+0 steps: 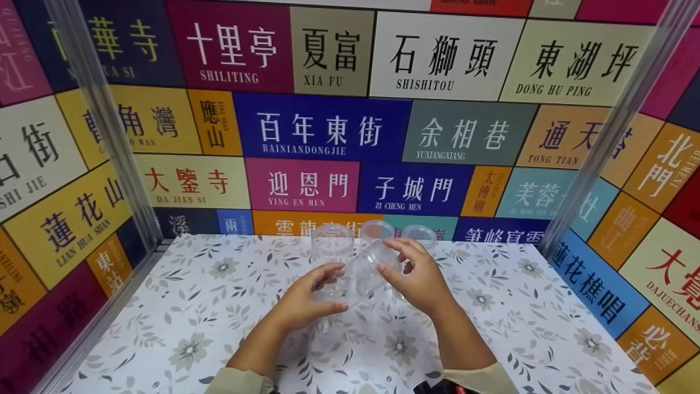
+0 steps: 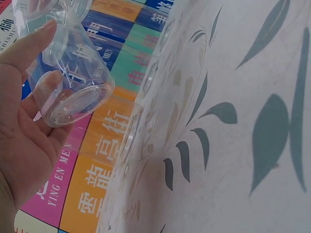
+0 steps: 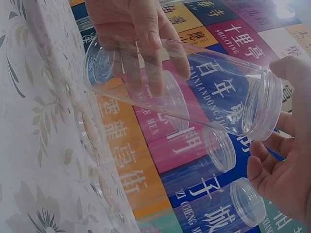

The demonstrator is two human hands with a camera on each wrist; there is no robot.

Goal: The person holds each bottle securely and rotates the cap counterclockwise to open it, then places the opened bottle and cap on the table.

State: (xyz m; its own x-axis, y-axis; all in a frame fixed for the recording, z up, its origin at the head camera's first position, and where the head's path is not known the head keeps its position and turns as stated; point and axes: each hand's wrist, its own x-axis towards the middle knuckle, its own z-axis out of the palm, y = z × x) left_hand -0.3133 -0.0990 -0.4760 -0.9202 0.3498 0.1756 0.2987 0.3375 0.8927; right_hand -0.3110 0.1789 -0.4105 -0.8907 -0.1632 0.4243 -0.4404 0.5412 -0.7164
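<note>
A clear, empty plastic jar [image 1: 365, 280] is held tilted between both hands above the table. My left hand [image 1: 303, 298] grips its body near the base, thumb on one side and fingers on the other, as the left wrist view of the jar [image 2: 73, 87] also shows. At the other end, my right hand [image 1: 420, 279] has its thumb and fingers around the clear screw lid or rim [image 3: 269, 104]; whether this is a separate lid I cannot tell. Three similar jars stand behind, a left one [image 1: 332, 249], a middle one [image 1: 377, 230] and a right one [image 1: 420, 234].
The white table [image 1: 219, 306] has a grey flower and leaf pattern. Panels with coloured place-name signs [image 1: 322, 128] rise at the back and both sides. Metal posts, one on the left [image 1: 109, 120] and one on the right [image 1: 596, 142], stand at the back corners.
</note>
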